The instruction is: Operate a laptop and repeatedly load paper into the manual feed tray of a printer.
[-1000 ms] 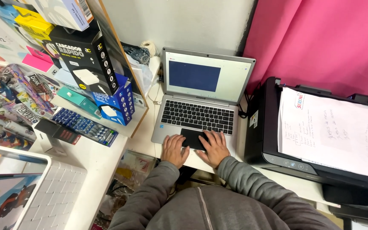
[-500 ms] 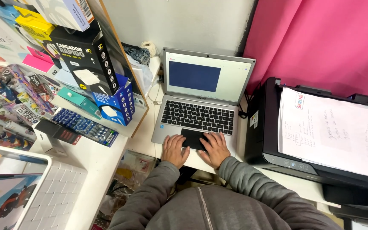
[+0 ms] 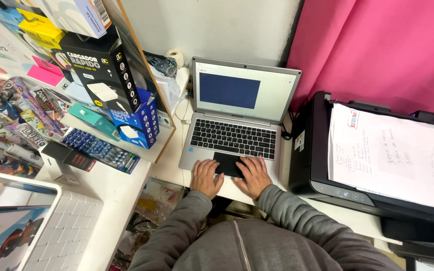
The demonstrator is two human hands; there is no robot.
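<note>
A silver laptop (image 3: 237, 115) stands open on a white desk, its screen showing a dark blue rectangle on a white page. My left hand (image 3: 205, 176) rests flat on the palm rest left of the black touchpad (image 3: 227, 163), fingers spread. My right hand (image 3: 252, 174) lies on the right part of the touchpad, fingers apart. Neither hand holds anything. Grey sleeves cover both of my arms.
A black printer (image 3: 317, 160) with a written sheet of paper (image 3: 388, 150) on top stands right of the laptop, before a pink curtain (image 3: 377, 45). Left is a shelf of boxed goods (image 3: 106, 80) and pens (image 3: 99, 149). A white basket (image 3: 61, 231) sits at lower left.
</note>
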